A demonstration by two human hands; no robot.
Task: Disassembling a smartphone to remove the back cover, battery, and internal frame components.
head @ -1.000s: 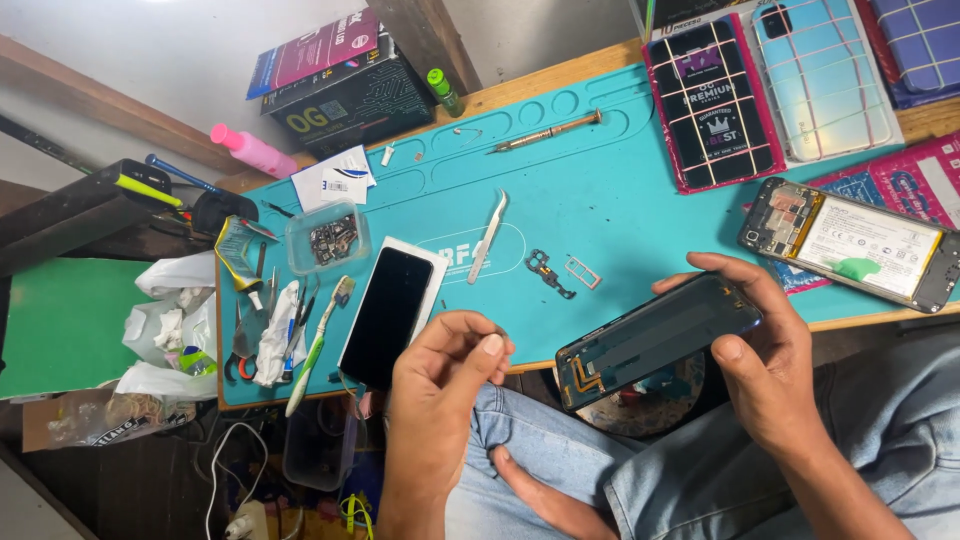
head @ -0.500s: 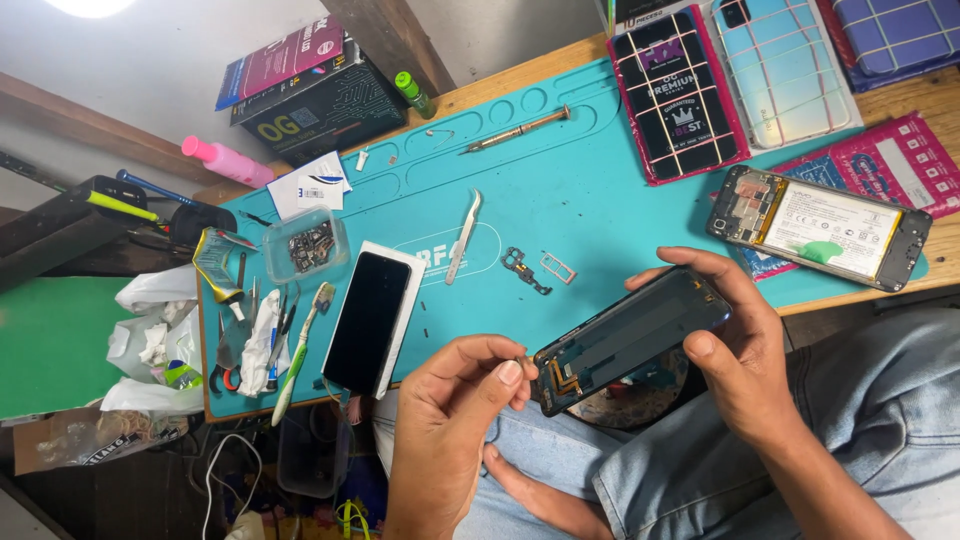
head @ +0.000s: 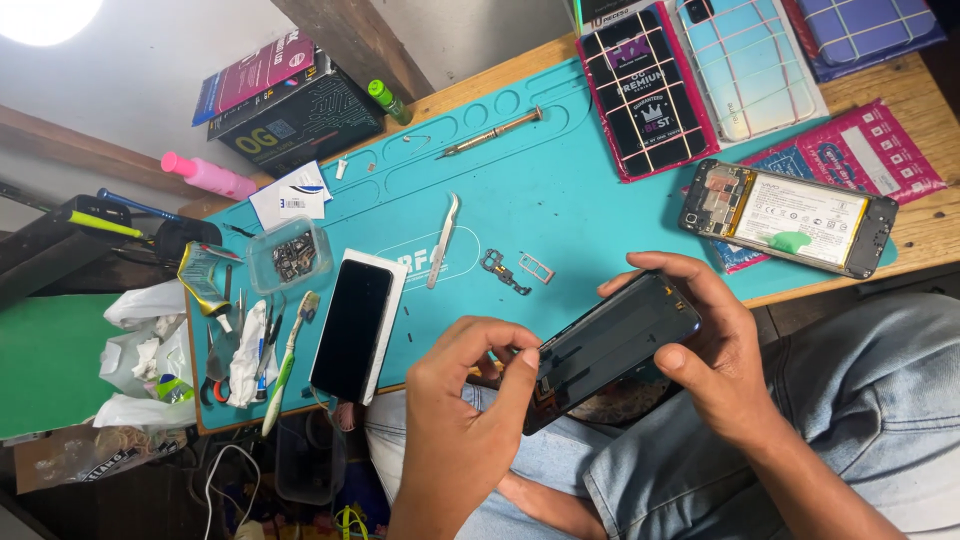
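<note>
Two bare hands hold a dark phone frame (head: 612,350) just below the near edge of a turquoise work mat (head: 560,200), its long axis slanting from lower left up to the right. It looks glossy black, with circuitry exposed at its lower end. The left hand (head: 455,420) pinches that lower end with bent fingers, while the right hand (head: 715,345) grips the upper end, thumb on its face.

This is a phone repair workshop: a wooden worktop (head: 915,225) carries a turquoise repair mat (head: 560,190), where an opened phone (head: 787,217) shows its battery. Nearby lie a screwdriver (head: 490,131), tweezers (head: 443,238), a small tray of parts (head: 289,257), and boxed replacement screens (head: 645,90).
</note>
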